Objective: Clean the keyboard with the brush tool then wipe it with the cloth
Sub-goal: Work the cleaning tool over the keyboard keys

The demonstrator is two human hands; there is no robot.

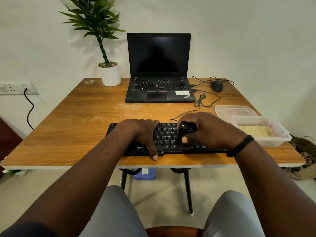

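The flat black plastic keyboard (168, 140) lay along the near edge of the orange-brown wood-grain worktop (82, 120), at six o'clock from the open black laptop (159, 79). The left hand (142, 134) rested flat on the keyboard's left half, its fingers (150, 123) relaxed and spread over the far key rows, gripping nothing, while the thumb reached to the worktop at the keyboard's near edge. The right hand (208, 130) was curled around a small black brush tool (185, 134), which stood roughly upright over the keys at nine o'clock from the palm. The thumb pressed its near side and the other fingers wrapped its far side; the tool's rounded top with a pale dot showed above them. Its lower end was blurred against the near key rows, so contact could not be judged.

At three o'clock from the keyboard stood a clear rectangular plastic tub (275, 140) holding a pale yellow cloth (256, 131), with a clear plastic lid (236, 111) just beyond it. A black corded mouse (217, 86) lay at three o'clock from the laptop, and a white pot with a green leafy plant (110, 74) at nine o'clock.
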